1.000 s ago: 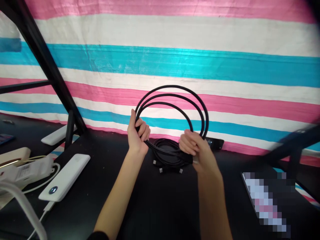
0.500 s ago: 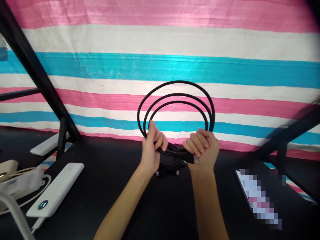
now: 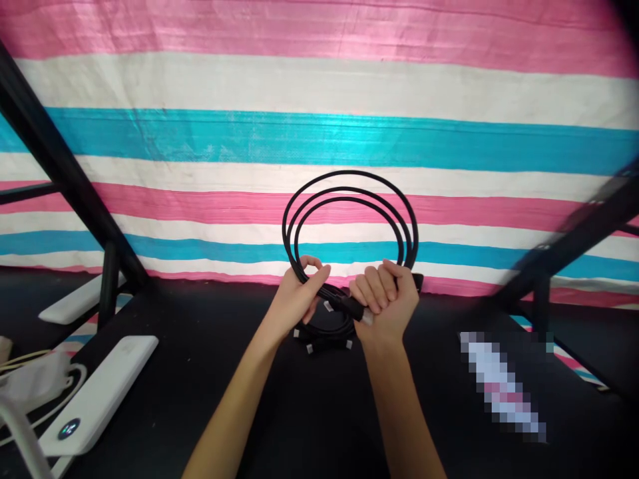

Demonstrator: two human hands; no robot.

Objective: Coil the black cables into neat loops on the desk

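Observation:
A black cable (image 3: 349, 173), wound into several loops, is held up in front of the striped sheet. My left hand (image 3: 294, 296) is curled round the left side of the loops, thumb and index finger bent. On the right side, my right hand (image 3: 387, 296) has its fingers closed over the loops. A dark plug with a pale metal tip (image 3: 355, 309) lies by its palm, and another black cable end (image 3: 418, 282) sticks out past its knuckles. Below and behind the hands, a second black cable bundle (image 3: 327, 344) with light metal connectors rests on the black table (image 3: 309, 412).
White power bank (image 3: 107, 386) with a lit display lies on the left, near a white adapter (image 3: 37, 379) and pale cords. Another white slab (image 3: 74, 299) is farther back. Black frame bars (image 3: 74, 179) flank both sides; a blurred-out flat object (image 3: 504, 386) lies right.
Both hands and the looped cable have come slightly lower and to the left in view. My left thumb, upright before, now points right. More of the plug shows. The view has shifted a little.

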